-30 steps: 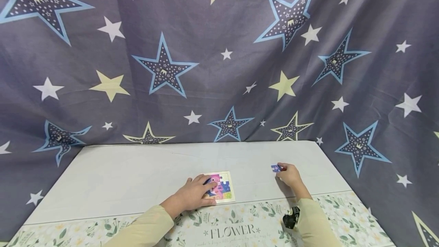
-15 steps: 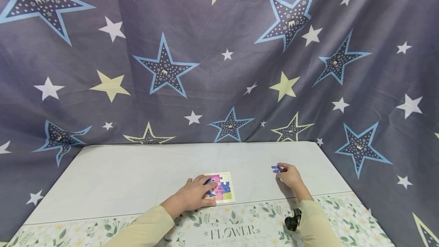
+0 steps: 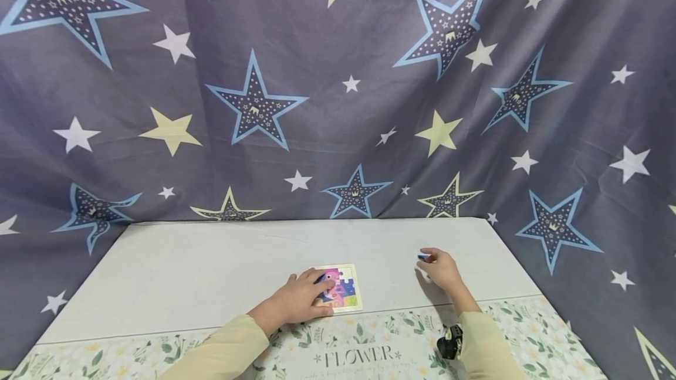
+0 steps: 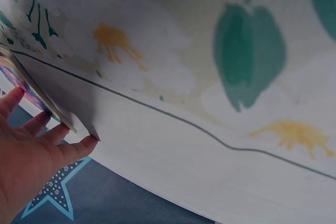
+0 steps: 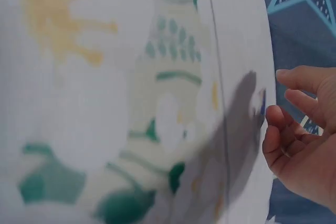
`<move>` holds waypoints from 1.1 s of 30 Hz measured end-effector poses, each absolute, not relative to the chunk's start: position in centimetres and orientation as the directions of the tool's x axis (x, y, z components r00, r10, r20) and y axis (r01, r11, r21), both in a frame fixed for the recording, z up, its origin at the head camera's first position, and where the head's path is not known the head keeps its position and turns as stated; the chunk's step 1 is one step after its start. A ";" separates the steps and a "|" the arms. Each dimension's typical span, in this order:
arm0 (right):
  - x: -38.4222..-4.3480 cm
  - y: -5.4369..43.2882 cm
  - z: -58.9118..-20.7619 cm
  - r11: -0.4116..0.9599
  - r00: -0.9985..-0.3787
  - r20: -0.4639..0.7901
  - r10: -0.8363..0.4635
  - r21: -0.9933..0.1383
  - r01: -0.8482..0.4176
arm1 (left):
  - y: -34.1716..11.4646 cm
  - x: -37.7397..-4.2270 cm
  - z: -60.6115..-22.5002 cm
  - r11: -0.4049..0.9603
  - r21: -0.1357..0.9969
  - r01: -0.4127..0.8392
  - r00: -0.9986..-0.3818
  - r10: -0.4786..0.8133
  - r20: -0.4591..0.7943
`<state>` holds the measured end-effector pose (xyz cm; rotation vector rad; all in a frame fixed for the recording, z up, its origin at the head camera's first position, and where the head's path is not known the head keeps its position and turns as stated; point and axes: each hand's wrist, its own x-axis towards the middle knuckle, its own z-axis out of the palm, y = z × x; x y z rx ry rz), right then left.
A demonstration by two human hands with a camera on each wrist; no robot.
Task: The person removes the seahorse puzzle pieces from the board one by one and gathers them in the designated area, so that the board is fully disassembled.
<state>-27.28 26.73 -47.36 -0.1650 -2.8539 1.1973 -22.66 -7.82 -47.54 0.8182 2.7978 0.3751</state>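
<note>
My left hand (image 3: pixel 301 298) lies over the left part of a small framed jigsaw puzzle (image 3: pixel 349 289), its fingers spread across the surface. Pink, blue and green show on the puzzle, with a pale gap at its upper right. In the left wrist view, the fingers (image 4: pixel 37 123) touch the puzzle board's edge (image 4: pixel 47 98). Off to the right, my right hand (image 3: pixel 442 270) pinches a small blue jigsaw piece (image 3: pixel 422 257) above the table. That piece is tilted nearly edge-on and partly hidden by the fingers; the right wrist view shows only a thin blue sliver (image 5: pixel 263 102).
A white table (image 3: pixel 211 274) carries a floral-printed strip (image 3: pixel 364 339) along its near side. Behind and beside it hangs a dark star-patterned cloth (image 3: pixel 317 133). A black device (image 3: pixel 450 342) sits by the right sleeve.
The right hand has shifted slightly left and turned, tipping the jigsaw piece from face-visible to nearly edge-on. The left hand and the framed puzzle have stayed in place.
</note>
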 end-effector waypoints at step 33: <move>-25.9 15.0 -47.5 0.701 -0.977 0.049 -0.209 -0.689 -0.185 | -8.5 -22.9 -47.4 0.853 0.191 0.486 -0.849 0.512 -0.129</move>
